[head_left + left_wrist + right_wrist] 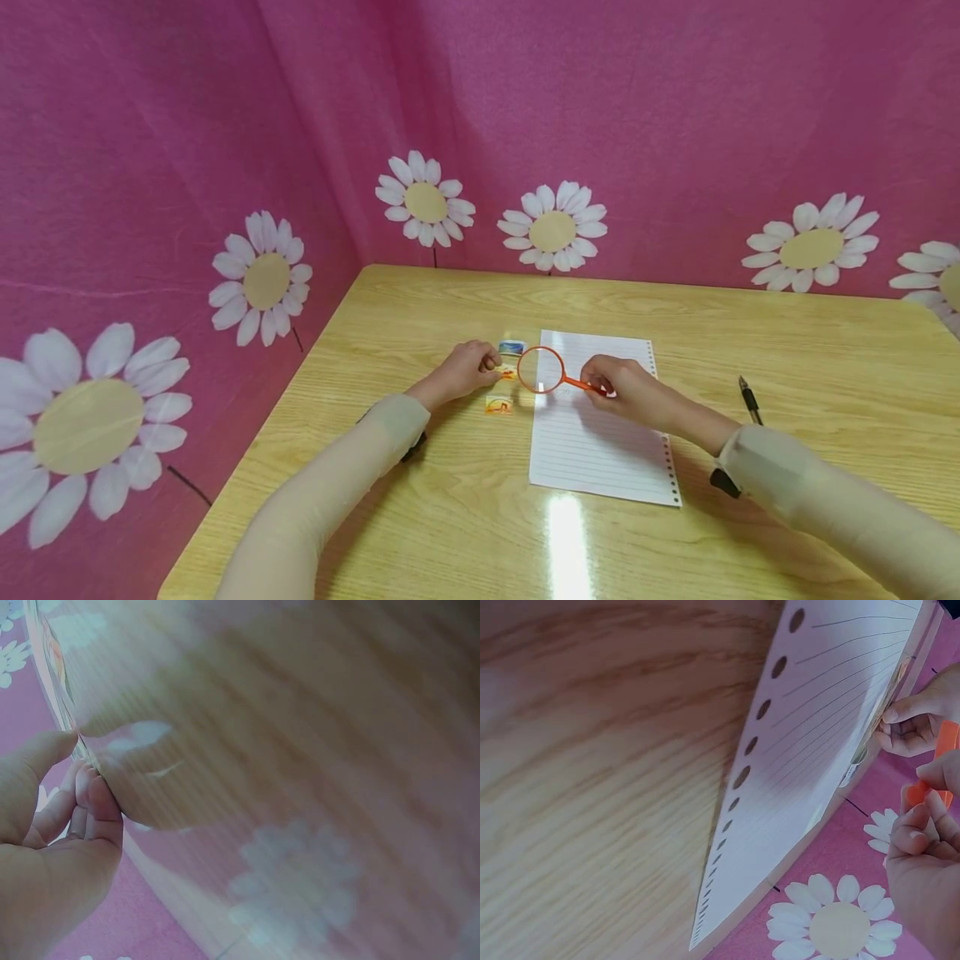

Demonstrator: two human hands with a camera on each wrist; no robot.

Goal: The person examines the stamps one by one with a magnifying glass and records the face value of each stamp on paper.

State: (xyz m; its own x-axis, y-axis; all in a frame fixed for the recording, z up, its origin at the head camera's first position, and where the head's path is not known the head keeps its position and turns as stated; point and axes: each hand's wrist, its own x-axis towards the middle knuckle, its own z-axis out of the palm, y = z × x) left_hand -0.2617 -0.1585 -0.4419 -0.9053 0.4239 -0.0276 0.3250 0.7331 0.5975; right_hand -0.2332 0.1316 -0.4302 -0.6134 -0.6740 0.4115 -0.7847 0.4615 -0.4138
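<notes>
Three small picture stamps lie in a column on the wooden table, left of the paper. The blue stamp [512, 347] is at the top and an orange-yellow stamp [498, 406] at the bottom. My left hand [471, 367] pinches the left edge of the middle yellow stamp [509, 373] between thumb and curled fingers; these fingers [97, 796] are down at the tabletop. My right hand [624, 385] grips the handle of an orange magnifying glass [572, 382]. Its round lens is held above the paper's left edge, just right of the middle stamp.
A lined sheet of paper [600, 467] with punched holes down its right side lies under the right hand. Farther right is a black pen [749, 400], partly hidden by the right forearm. A pink curtain [637, 100] with daisies stands behind and left of the table [420, 517].
</notes>
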